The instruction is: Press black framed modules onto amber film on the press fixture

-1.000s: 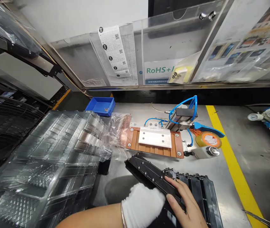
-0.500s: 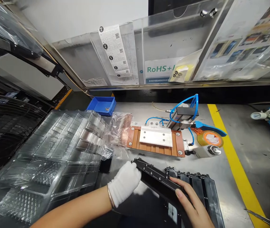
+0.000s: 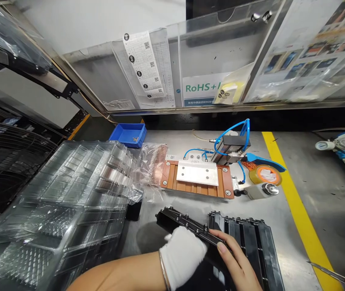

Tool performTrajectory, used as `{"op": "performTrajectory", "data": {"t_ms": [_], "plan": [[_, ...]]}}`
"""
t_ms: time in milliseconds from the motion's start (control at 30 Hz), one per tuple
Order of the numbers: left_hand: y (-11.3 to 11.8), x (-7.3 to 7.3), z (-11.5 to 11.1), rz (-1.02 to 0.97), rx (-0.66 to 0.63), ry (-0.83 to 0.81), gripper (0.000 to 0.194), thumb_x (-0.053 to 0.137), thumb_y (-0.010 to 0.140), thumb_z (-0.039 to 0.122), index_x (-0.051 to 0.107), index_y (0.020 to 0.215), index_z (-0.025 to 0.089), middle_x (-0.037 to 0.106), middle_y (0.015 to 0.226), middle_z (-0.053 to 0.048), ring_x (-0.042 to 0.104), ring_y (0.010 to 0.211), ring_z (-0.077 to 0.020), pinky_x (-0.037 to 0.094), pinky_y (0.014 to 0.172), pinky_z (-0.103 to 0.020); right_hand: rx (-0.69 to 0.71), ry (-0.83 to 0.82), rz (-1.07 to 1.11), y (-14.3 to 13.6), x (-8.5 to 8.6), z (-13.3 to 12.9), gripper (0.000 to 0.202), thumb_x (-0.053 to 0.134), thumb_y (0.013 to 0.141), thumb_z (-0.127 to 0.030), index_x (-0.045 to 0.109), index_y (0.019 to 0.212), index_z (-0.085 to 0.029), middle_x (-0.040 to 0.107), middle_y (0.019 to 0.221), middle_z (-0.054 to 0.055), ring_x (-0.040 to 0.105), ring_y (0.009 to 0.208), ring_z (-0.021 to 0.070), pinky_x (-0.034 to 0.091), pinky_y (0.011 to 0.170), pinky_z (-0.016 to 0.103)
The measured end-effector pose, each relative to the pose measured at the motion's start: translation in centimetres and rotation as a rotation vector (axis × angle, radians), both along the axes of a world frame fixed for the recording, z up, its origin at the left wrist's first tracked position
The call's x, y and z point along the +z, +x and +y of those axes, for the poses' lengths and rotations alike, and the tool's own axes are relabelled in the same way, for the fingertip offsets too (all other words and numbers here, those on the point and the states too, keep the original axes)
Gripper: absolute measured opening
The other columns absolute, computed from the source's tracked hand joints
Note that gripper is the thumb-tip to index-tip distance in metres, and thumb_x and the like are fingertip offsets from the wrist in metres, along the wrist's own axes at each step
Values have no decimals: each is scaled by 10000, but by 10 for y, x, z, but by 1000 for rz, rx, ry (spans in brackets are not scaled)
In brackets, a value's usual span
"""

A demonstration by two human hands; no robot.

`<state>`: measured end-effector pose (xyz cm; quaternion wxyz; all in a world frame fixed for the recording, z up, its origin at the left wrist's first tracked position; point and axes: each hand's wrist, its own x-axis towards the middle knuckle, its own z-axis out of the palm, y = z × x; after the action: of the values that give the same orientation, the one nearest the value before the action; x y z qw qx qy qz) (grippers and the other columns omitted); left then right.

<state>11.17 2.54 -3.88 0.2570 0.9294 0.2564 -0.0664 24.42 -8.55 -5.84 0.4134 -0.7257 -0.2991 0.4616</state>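
A long black part [image 3: 184, 222] with small studs along its upper edge is tilted above the metal table. My bare right hand [image 3: 235, 258] grips its near right end, fingers over the top edge. My left hand [image 3: 183, 252], in a white glove, is closed against the middle of the part's near side; its fingertips are hidden. More black parts [image 3: 251, 242] lie in a row just right of the held one. Beyond them sits an orange-brown fixture [image 3: 196, 188] with a white metal block [image 3: 197, 173] on top.
Stacked clear plastic trays [image 3: 69, 182] fill the left side. A blue bin [image 3: 129, 134] stands behind them. Blue air hoses [image 3: 233, 129], a tape roll [image 3: 265, 175] and a bottle [image 3: 261, 191] are right of the fixture. Tweezers [image 3: 333, 273] lie near the right edge.
My left hand has moved right and toward me, from the part's far left end to its middle. The black part has shifted slightly left. My right hand still grips it.
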Motion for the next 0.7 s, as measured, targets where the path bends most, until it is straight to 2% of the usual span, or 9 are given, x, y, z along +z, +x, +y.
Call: {"op": "performTrajectory", "data": {"t_ms": [100, 167, 267, 367, 433, 533, 633, 700], "plan": [[-1, 4, -2, -53, -16, -43, 290, 553, 939, 382, 603, 1169, 212, 613, 1222, -85, 622, 1007, -196, 548, 867, -404, 73, 40, -10, 3, -11, 0, 454, 472, 891, -598, 676, 1165, -300, 665, 1266, 59, 570, 1246, 274, 472, 1049, 374], [-1, 5, 1, -71, -23, -66, 279, 540, 944, 390, 609, 1163, 231, 606, 1241, -85, 616, 1021, -195, 542, 882, -401, 77, 61, -37, 3, -12, 1, 451, 478, 896, -580, 667, 1186, -293, 657, 1276, 68, 567, 1248, 272, 469, 1052, 379], [2, 3, 12, -64, -25, -89, 296, 551, 941, 369, 600, 1180, 203, 622, 1217, -83, 623, 1022, -202, 534, 891, -424, 76, 36, -51, 3, -3, 4, 457, 494, 885, -585, 664, 1197, -297, 636, 1304, 71, 553, 1260, 278, 449, 1071, 402], [-2, 3, 31, -24, -13, -96, 259, 572, 919, 307, 631, 1148, 202, 678, 1127, -79, 643, 990, -219, 524, 886, -416, 17, 12, -41, 7, 8, 5, 469, 480, 876, -612, 663, 1190, -315, 623, 1316, 56, 529, 1277, 286, 402, 1106, 439], [-8, 6, 46, 12, 3, -95, 241, 637, 853, 296, 672, 1075, 209, 713, 1051, -89, 656, 964, -256, 518, 872, -401, -8, -9, -30, 13, 11, 3, 477, 478, 865, -629, 659, 1189, -329, 616, 1320, 44, 515, 1286, 292, 374, 1122, 457], [-16, 8, 62, 59, 33, -96, 303, 731, 737, 343, 696, 1012, 221, 726, 1036, -103, 654, 978, -305, 503, 880, -394, 31, -59, 3, 20, 13, 0, 491, 495, 837, -654, 660, 1181, -344, 621, 1316, 30, 513, 1285, 299, 380, 1116, 454], [-16, 6, 65, 111, 71, -110, 339, 793, 637, 369, 715, 914, 190, 731, 960, -142, 660, 948, -354, 500, 858, -431, -8, -63, 7, 16, 17, 1, 477, 488, 837, -649, 668, 1160, -347, 628, 1302, 22, 502, 1293, 300, 367, 1120, 447], [-16, 5, 61, 147, 102, -125, 280, 819, 584, 343, 719, 771, 160, 724, 838, -170, 669, 895, -394, 499, 821, -466, -61, -46, -2, 10, 21, 4, 460, 491, 836, -637, 678, 1133, -341, 629, 1288, 25, 491, 1298, 305, 345, 1129, 459]]}}
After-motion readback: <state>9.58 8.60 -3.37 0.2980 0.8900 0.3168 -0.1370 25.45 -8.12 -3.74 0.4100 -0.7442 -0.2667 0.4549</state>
